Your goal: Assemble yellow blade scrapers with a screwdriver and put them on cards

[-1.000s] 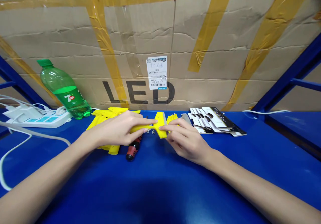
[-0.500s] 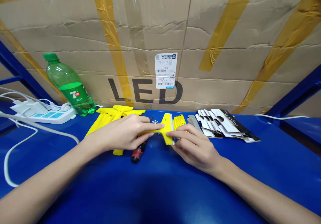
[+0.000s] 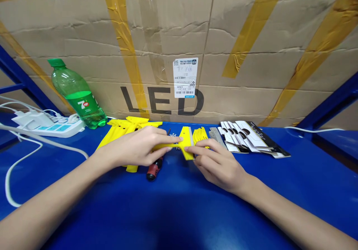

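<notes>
My left hand (image 3: 140, 145) is closed around the handle of a yellow plastic scraper (image 3: 185, 140), holding it just above the blue table (image 3: 167, 205). My right hand (image 3: 216, 162) pinches the scraper's wide head at its near corner. A pile of yellow scraper parts (image 3: 123, 128) lies behind and under my left hand. More yellow pieces (image 3: 200, 133) sit just beyond my right fingers. A red and black screwdriver (image 3: 153, 169) lies on the table below my left hand.
A green 7up bottle (image 3: 75, 95) stands at the back left beside a white power strip (image 3: 44, 126) with cables. A fan of black and white cards (image 3: 251, 136) lies at the right. A taped cardboard box (image 3: 195, 44) marked LED walls off the back.
The view shifted between the earliest frame and now, so everything sits slightly further right. My hands keep the same hold on the scraper, with only small finger movement.
</notes>
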The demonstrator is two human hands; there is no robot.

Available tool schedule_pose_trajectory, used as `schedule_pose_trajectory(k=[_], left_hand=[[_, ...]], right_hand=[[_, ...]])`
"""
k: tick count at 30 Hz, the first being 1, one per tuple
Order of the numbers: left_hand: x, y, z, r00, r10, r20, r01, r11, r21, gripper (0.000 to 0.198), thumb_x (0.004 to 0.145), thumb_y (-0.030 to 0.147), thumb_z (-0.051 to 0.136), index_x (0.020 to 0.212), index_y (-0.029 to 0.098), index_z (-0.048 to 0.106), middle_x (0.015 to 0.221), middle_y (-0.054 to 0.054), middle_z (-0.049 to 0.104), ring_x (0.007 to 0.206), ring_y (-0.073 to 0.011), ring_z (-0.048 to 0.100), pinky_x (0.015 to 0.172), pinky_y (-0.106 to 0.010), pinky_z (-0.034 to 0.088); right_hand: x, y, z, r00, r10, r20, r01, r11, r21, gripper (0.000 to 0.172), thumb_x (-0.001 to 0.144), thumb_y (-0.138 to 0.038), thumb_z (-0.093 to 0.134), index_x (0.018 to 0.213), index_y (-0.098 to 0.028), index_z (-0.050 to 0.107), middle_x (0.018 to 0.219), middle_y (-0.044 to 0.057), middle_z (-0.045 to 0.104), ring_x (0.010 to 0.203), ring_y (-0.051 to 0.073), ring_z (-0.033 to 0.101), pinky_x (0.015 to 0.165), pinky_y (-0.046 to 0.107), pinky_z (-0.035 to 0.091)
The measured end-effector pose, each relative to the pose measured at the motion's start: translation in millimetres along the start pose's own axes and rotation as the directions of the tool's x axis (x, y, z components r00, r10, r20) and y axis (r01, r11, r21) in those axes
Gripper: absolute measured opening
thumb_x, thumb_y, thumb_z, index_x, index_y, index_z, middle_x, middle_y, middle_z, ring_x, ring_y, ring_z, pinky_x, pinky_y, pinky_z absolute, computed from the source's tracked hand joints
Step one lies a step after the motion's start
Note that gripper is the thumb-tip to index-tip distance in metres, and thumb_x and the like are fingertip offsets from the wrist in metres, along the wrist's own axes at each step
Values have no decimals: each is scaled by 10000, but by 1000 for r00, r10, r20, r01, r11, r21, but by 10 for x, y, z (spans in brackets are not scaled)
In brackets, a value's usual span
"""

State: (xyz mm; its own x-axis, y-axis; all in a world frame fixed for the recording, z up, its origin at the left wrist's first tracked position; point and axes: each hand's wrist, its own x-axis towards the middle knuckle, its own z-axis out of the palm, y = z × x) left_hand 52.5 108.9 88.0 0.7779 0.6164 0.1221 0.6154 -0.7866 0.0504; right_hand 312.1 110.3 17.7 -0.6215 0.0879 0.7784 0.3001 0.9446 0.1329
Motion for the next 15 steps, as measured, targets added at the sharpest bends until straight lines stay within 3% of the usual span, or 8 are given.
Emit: schedule_pose_trajectory(k=[4, 7, 12, 15], left_hand=[[-1, -17, 8, 1000, 7, -3, -7, 999, 35, 420, 1025, 282, 438, 1415, 234, 587, 909, -68, 702, 800, -211, 655, 715, -320, 482], [-8, -44, 30, 1000, 11, -8, -11, 997, 74, 429, 1031, 284, 421, 1429, 230, 572, 922, -74, 698, 795, -220, 652, 707, -329, 481], [-36, -102, 84, 996, 70, -50, -60, 984, 165, 440, 1040, 277, 396, 1451, 224, 543, 904, -70, 686, 770, -221, 636, 672, -330, 476], [-53, -121, 104, 994, 90, -62, -77, 979, 187, 426, 1040, 269, 395, 1434, 228, 553, 906, -61, 673, 771, -219, 625, 670, -331, 476]], right_hand=[[-2, 6, 20, 996, 84, 9, -85, 990, 112, 158, 873, -20, 661, 872, -164, 595, 1103, 132, 750, 968, 247, 626, 814, 410, 596], [-8, 24, 18, 994, 105, 43, -110, 984, 141, 169, 866, -137, 736, 971, -169, 607, 1179, 131, 727, 1010, 259, 624, 864, 449, 578], [-50, 107, -17, 976, 209, 58, -214, 971, 106, 493, 823, -350, 807, 1237, -190, 591, 1291, 150, 672, 1158, 313, 576, 969, 527, 519], [-71, 166, -53, 952, 301, 48, -305, 949, 84, 606, 773, -415, 840, 1288, -209, 595, 1354, 176, 598, 1210, 336, 555, 997, 540, 494]])
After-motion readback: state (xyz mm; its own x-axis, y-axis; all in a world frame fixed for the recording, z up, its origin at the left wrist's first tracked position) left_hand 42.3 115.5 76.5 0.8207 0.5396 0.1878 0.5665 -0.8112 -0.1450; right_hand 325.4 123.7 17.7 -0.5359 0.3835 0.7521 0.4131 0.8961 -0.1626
